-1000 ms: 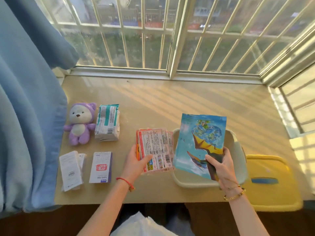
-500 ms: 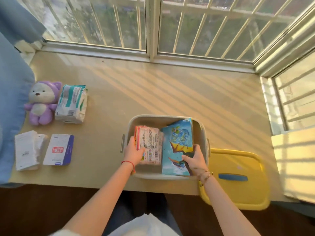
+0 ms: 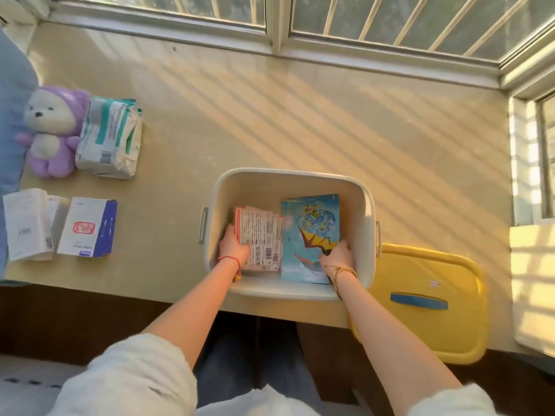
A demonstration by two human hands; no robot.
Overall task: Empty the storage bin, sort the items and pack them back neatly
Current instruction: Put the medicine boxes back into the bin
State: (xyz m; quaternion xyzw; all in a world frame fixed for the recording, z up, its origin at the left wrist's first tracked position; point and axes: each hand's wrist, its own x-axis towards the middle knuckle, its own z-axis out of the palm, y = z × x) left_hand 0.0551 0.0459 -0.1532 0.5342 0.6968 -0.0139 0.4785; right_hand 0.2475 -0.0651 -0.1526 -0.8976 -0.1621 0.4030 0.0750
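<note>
The white storage bin (image 3: 368,205) stands at the table's front edge. Inside it, on the left, lies a stack of red-and-white card packs (image 3: 261,232), gripped at its near left corner by my left hand (image 3: 232,246). Beside the stack, on the right of the bin floor, lie blue picture sheets (image 3: 310,235) with a bird design. My right hand (image 3: 338,259) holds their near right corner. Both hands are down inside the bin.
A purple plush bear (image 3: 49,132) and a teal-and-white soft pack (image 3: 109,136) lie at the far left. In front of them sit a white box (image 3: 27,223) and a white-and-blue box (image 3: 88,226). The yellow lid (image 3: 426,298) rests right of the bin, overhanging the edge.
Both hands have lowered the card packs and the blue sheets from above the bin down onto its floor. The camera has tilted further down and moved closer.
</note>
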